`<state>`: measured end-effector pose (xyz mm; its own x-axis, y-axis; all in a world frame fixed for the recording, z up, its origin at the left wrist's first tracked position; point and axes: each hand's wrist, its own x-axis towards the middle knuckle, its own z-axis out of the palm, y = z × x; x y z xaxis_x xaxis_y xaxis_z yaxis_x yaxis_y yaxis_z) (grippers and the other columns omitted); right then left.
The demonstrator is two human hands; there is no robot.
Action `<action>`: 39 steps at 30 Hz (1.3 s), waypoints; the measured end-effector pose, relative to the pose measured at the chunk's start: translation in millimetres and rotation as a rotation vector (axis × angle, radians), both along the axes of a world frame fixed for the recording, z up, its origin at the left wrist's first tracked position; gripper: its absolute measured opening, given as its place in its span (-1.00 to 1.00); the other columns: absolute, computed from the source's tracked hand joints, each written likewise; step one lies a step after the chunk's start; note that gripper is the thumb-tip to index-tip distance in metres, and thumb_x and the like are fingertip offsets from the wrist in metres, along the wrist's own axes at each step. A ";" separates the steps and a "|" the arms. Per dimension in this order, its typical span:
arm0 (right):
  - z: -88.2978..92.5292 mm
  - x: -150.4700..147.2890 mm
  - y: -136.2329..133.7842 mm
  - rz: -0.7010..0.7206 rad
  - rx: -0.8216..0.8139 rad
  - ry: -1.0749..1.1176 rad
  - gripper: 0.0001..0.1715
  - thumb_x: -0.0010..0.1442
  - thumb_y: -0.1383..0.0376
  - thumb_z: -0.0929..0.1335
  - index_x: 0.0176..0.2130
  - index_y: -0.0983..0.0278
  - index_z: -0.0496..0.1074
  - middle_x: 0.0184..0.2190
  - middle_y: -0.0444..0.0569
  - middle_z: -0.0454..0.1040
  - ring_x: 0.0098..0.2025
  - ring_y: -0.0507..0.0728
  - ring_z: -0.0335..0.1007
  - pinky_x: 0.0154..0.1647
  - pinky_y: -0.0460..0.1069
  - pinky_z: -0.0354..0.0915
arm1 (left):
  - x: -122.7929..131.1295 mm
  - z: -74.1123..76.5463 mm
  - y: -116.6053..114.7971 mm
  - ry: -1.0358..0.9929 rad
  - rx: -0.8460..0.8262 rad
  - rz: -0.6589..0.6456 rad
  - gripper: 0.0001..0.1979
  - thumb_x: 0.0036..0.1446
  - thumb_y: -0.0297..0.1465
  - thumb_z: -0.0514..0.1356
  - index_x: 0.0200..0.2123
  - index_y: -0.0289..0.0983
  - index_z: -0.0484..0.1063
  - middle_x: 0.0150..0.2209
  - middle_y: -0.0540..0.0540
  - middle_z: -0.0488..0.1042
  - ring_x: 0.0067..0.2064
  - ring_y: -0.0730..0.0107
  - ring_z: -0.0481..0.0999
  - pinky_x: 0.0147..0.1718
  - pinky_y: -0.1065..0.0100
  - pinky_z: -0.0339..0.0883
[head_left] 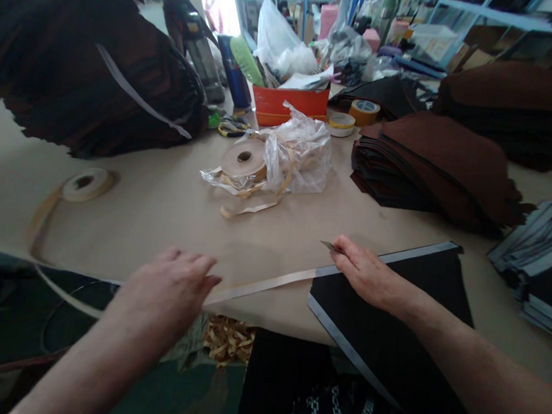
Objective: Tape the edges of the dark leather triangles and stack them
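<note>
My left hand [171, 288], slightly blurred, is over the table's front edge with its fingers curled. A narrow pale tape strip [270, 285] comes out from beneath it and runs straight to the upper corner of a black panel [401, 304]. My right hand [359, 269] is closed on a small, thin, blade-like piece [329, 245], whose tip points left. It rests over the panel's grey-taped upper edge. The panel lies partly on the table and overhangs my lap. At the left, the tape roll [86, 184] lies flat, its strip sagging off the table edge behind my left forearm.
A second tape roll [244, 160] lies beside a crumpled plastic bag [303, 152]. Behind are scissors [234, 126] and a red box [290, 106]. Dark brown stacks [440, 162] flank the table [171, 218]; grey-edged panels [546, 264] are piled at right. Tape scraps [229, 341] show below.
</note>
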<state>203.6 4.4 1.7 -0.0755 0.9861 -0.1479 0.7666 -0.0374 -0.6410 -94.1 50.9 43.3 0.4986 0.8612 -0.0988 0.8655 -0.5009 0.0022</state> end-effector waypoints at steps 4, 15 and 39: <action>2.7 6.7 -14.5 -0.029 0.013 0.228 -0.75 0.25 0.23 0.17 -0.41 0.27 0.28 -0.50 -0.16 0.27 -0.43 0.00 0.20 -0.38 -0.07 0.11 | 78.6 -22.9 -11.6 -0.088 -0.143 -0.193 -0.79 0.22 -0.35 0.03 -0.30 -0.26 0.44 -0.28 -0.12 0.49 -0.20 0.23 0.42 -0.16 0.24 0.29; -23.8 -3.9 -12.1 -0.117 -0.164 0.396 -0.66 0.05 0.31 0.32 -0.13 0.31 0.43 -0.56 -0.20 0.30 -0.53 -0.02 0.20 -0.51 -0.10 0.11 | 125.4 -33.8 -4.3 0.009 -0.184 -0.118 -0.81 0.17 -0.39 0.03 -0.27 -0.27 0.42 -0.39 -0.15 0.52 -0.35 0.20 0.52 -0.41 0.28 0.36; -26.0 -25.3 -16.8 -0.037 0.022 -0.027 -0.62 0.10 0.37 0.28 -0.05 0.23 0.40 -0.42 -0.05 0.48 -0.38 0.07 0.35 -0.35 -0.05 0.14 | 135.6 -15.5 0.9 -0.098 -0.393 -0.243 -0.75 0.13 -0.35 0.04 -0.45 -0.26 0.47 -0.52 -0.05 0.50 -0.47 0.45 0.41 -0.49 0.46 0.19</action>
